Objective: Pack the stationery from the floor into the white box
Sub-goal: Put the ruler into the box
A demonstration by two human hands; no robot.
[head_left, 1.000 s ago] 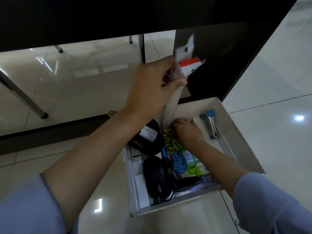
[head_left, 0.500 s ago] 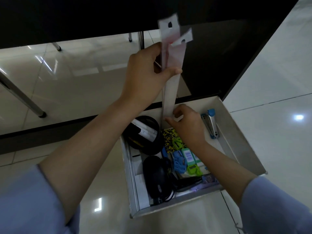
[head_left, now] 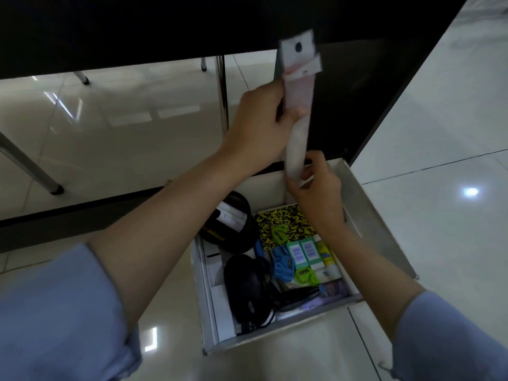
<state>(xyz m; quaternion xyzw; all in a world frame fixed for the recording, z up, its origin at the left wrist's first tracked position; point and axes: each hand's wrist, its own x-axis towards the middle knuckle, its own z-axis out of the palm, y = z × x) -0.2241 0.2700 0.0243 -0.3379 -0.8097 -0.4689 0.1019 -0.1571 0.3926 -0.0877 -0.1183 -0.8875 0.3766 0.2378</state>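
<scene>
Left hand [head_left: 258,127], fingers clamped on the upper part of a long packaged strip [head_left: 298,105] held upright above the far edge of the white box [head_left: 365,215]. Right hand [head_left: 316,185], fingers pinched together on the strip's lower end. The box rests on the floor [head_left: 110,133], holding a black cup [head_left: 233,226], a black mouse [head_left: 247,287], a speckled notebook [head_left: 286,224] and small packets [head_left: 305,253].
</scene>
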